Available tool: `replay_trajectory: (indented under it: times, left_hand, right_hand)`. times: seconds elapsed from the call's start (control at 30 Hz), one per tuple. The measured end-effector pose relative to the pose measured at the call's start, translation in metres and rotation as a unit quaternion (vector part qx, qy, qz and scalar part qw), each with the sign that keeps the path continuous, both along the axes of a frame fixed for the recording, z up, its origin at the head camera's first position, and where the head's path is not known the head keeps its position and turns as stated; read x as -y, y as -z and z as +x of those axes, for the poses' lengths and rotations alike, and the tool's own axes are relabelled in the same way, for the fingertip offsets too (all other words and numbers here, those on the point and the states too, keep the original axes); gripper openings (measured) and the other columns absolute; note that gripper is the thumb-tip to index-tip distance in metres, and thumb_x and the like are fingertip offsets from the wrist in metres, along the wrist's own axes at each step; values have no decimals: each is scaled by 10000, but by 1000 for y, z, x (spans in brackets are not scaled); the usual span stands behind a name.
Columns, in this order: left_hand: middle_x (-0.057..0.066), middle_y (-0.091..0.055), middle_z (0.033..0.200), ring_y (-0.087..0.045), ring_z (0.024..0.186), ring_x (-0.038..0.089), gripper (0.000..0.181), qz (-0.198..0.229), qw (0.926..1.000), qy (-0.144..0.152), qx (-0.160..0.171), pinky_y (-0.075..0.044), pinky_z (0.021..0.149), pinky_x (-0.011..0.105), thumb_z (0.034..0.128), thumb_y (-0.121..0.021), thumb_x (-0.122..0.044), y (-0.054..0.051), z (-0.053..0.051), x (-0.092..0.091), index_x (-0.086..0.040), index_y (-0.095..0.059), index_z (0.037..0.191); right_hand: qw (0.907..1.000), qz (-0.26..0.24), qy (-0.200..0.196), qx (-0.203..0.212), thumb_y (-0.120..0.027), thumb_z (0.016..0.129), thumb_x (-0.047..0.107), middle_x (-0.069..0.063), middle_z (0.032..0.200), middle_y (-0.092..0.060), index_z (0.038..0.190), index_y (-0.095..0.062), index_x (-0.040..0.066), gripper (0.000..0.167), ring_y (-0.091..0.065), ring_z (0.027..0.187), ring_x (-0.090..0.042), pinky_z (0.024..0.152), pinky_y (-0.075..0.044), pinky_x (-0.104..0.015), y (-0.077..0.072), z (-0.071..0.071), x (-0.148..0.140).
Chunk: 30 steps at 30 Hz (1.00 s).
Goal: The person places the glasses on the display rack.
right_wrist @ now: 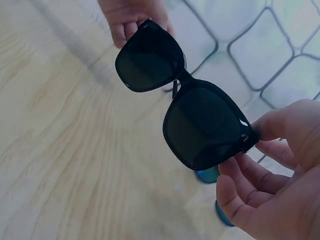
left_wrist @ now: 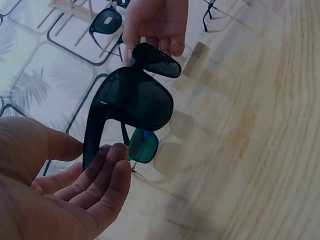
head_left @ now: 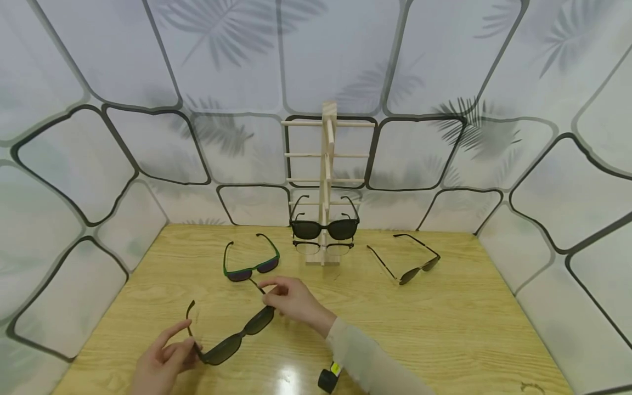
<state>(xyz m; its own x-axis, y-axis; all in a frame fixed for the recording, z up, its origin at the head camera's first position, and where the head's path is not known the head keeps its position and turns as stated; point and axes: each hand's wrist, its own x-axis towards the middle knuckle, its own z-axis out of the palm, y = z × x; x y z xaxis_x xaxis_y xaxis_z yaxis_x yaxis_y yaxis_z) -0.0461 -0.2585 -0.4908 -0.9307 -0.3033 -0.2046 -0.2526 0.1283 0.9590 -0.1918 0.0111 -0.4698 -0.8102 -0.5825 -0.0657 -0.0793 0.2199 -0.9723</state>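
Note:
Black sunglasses (head_left: 224, 350) are held between both hands above the table, lenses toward the front edge and temples pointing back. My left hand (head_left: 165, 359) pinches the left temple near its hinge; in the left wrist view thumb and fingers of the left hand (left_wrist: 75, 185) lie on either side of that temple. My right hand (head_left: 293, 302) pinches the other end by the hinge. In the right wrist view the right hand (right_wrist: 275, 175) grips the corner of the black frame (right_wrist: 205, 130). Green-framed sunglasses (head_left: 240, 275) lie just behind, on the table.
A wooden rack (head_left: 327, 164) stands at the back centre, with black sunglasses (head_left: 308, 230) and clear-lensed glasses (head_left: 307, 248) on its low part. Thin-framed sunglasses (head_left: 411, 275) lie to the right on the table (head_left: 444, 340). A small black and yellow object (head_left: 328, 379) is beside the right sleeve.

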Motion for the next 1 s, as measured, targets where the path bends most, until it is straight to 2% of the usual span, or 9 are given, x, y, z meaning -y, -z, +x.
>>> replay_trajectory:
  times: [0.1, 0.2, 0.27, 0.4, 0.5, 0.63, 0.77, 1.0]
  left_hand:
    - [-40, -808, 888, -766, 778, 91, 361, 8, 9997, 18, -246, -640, 693, 239, 1079, -625, -153, -5, 1, 1, -495, -599, 1192]
    - [-55, -805, 882, -772, 784, 89, 347, 113, 9992, -17, -389, -642, 692, 237, 1082, -621, -164, -12, 2, 1, -500, -619, 1167]
    - [-67, -803, 881, -773, 792, 84, 328, 155, 9984, -19, -546, -641, 689, 237, 1084, -615, -160, -17, 2, 0, -469, -639, 1192]
    - [-57, -801, 885, -778, 812, 91, 278, 111, 9961, 20, -879, -643, 697, 243, 1081, -619, -158, -27, -1, -1, -299, -670, 1315]
    - [-57, -801, 908, -779, 839, 91, 302, -2, 9952, 81, -976, -647, 720, 244, 1082, -619, -177, -35, -4, -3, -192, -639, 1383]
    - [-66, -803, 942, -775, 880, 89, 324, -5, 9941, 143, -1076, -650, 742, 252, 1083, -614, -170, -50, -7, -6, -136, -617, 1405]
    - [-87, -803, 975, -776, 900, 86, 360, -138, 9928, 182, -1173, -649, 747, 252, 1082, -614, -162, -64, -12, -11, -80, -587, 1432]
    - [-106, -792, 1037, -773, 899, 109, 413, -197, 9920, 317, -1202, -632, 795, 213, 1081, -622, -213, -86, -20, -19, -81, -567, 1469]
  right_hand:
    - [9999, -57, -91, -41, -662, 1041, 238, -170, 1075, -760, 1361, -714, 188, 329, -655, 816, -294, 671, -586, -365, -8, 1, -2]
    - [9997, -151, -140, -111, -663, 1046, 254, -172, 1076, -750, 1353, -717, 217, 314, -645, 811, -247, 652, -568, -297, -18, 3, -3]
    - [9995, -225, -143, -149, -663, 1049, 252, -197, 1091, -741, 1350, -719, 211, 309, -627, 787, -196, 632, -544, -254, -26, 4, -4]
    - [9992, -302, -103, -241, -649, 1061, 222, -185, 1078, -730, 1335, -730, 200, 286, -586, 746, -147, 631, -526, -230, -40, 6, -7]
    - [9988, -351, -54, -329, -644, 1066, 212, -135, 1043, -730, 1317, -740, 192, 269, -572, 711, -137, 633, -527, -225, -48, 7, -9]
    - [9976, -471, 5, -499, -652, 1062, 208, -124, 1068, -733, 1308, -738, 151, 268, -586, 721, -129, 639, -535, -218, -59, 7, -14]
    - [9956, -631, 110, -679, -657, 1056, 184, -188, 1086, -729, 1311, -732, 109, 276, -596, 748, -137, 643, -538, -215, -71, 8, -19]
    - [9922, -865, 371, -817, -666, 1041, 137, -272, 1102, -702, 1321, -717, 73, 291, -617, 770, -121, 676, -574, -240, -89, 10, -30]
